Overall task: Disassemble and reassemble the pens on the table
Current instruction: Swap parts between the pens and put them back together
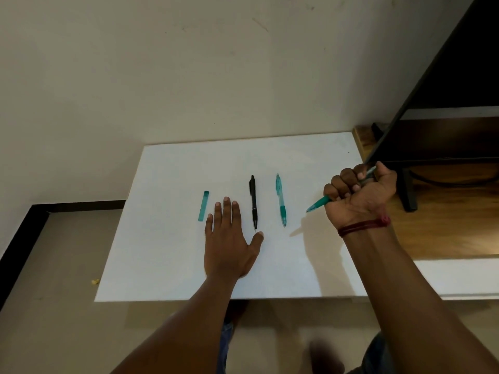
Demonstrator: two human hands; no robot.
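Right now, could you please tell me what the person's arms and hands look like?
Both forearms are bare, with no sleeves in view. The left hand wears nothing: no ring, watch or glove shows. The right hand is ungloved too; round its wrist runs a dark red thread band of several strands, with a small reddish knot on one side.

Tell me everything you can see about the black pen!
The black pen is slim, looks plastic and is in one piece. A clip and push button sit at its far end; its tip points toward the person. It lies flat on the white table, between the flat left hand and a light teal pen. The thumb is very near its tip; I cannot tell if they touch.
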